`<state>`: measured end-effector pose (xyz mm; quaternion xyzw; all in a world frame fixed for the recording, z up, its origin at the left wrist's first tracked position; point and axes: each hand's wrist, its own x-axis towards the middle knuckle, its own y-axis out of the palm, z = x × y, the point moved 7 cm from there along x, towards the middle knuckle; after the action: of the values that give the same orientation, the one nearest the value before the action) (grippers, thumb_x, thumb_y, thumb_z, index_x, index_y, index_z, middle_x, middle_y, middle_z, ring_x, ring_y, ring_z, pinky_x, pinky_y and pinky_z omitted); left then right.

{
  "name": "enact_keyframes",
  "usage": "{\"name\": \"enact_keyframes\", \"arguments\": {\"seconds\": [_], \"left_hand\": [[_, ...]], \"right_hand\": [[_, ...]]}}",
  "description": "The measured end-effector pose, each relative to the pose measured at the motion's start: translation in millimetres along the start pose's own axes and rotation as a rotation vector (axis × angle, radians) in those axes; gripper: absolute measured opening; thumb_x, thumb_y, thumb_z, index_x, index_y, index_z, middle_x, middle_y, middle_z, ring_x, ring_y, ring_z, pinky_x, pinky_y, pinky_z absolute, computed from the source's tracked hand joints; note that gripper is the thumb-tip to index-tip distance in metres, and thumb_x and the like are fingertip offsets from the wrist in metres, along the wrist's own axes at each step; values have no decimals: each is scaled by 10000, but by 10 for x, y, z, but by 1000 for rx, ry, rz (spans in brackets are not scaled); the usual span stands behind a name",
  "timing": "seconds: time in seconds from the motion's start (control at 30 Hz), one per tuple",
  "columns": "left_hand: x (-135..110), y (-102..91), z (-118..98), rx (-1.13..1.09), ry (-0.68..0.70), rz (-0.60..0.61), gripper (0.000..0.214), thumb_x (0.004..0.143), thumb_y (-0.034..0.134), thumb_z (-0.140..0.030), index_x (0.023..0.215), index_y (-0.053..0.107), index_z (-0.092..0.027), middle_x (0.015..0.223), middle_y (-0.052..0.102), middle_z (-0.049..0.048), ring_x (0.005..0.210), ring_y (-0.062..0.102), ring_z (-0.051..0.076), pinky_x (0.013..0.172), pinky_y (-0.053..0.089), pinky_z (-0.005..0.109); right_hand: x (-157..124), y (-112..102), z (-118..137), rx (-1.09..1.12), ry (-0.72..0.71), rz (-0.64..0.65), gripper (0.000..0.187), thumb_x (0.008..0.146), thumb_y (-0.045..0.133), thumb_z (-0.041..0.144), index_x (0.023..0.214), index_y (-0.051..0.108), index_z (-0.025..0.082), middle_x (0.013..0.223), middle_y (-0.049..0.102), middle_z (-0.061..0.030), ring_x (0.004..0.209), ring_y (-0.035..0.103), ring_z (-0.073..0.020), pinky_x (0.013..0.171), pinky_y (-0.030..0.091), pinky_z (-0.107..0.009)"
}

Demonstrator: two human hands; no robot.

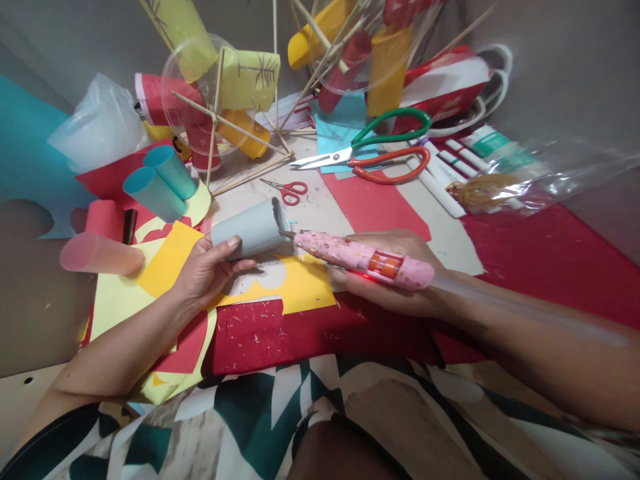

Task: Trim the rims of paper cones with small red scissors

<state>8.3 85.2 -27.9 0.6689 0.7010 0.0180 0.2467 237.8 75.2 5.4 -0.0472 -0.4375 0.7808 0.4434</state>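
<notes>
My left hand (205, 270) is closed around a grey-blue paper tube (245, 230), which lies on its side with its open end turned right. A pink hot glue gun (345, 252) is gripped in my right hand (400, 267); a red light glows on it and a clear glue stick trails from its back. Its nozzle (289, 235) is at the rim of the tube's open end; whether it touches the rim I cannot tell. Beneath my hands lie yellow paper pieces (309, 283) with cut-out shapes.
Small red scissors (290, 192) and larger scissors with green and red handles (370, 153) lie behind the tube. Teal tubes (155, 193) and pink tubes (103, 252) stand at left. Stick frames with coloured cups (220, 113) rise behind; markers (440, 183) and a rubber-band bag (495, 190) lie right.
</notes>
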Motion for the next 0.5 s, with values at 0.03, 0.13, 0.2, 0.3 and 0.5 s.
{"name": "enact_keyframes", "arguments": {"seconds": [0.03,0.13,0.2,0.3,0.5], "left_hand": [[-2,-3,0,-5,-2,-2,262,662,824,-154,893,702,-144,863,725,24,755,714,153,573,653,229],[-1,-16,1,-23,-11,-13,294,665,819,-145,934,702,-150,872,730,27,769,718,160,573,654,232],[2,-20,4,-30,-18,-21,321,661,821,-140,958,701,-154,878,733,28,774,721,164,573,653,231],[6,-14,6,-38,-25,-20,286,667,818,-138,930,707,-149,887,734,30,783,722,164,576,653,227],[2,-11,7,-46,-34,-20,177,670,815,-134,817,719,-126,872,732,26,780,716,153,571,650,213]], "right_hand": [[-1,4,-2,-1,-2,3,293,963,489,357,1081,715,211,967,749,-66,959,709,-213,809,560,-294],[-5,19,-11,-3,-5,6,306,962,483,368,1068,719,205,963,749,-72,974,708,-223,819,564,-303],[-9,31,-23,1,-7,0,323,964,474,381,1054,724,197,956,747,-78,976,708,-223,818,563,-296],[-13,43,-49,-9,-12,-30,345,970,459,409,1054,722,203,933,746,-77,959,709,-220,805,564,-291],[-6,51,-41,14,-35,-8,348,967,463,414,1042,717,189,917,745,-80,911,711,-208,762,555,-278]]}}
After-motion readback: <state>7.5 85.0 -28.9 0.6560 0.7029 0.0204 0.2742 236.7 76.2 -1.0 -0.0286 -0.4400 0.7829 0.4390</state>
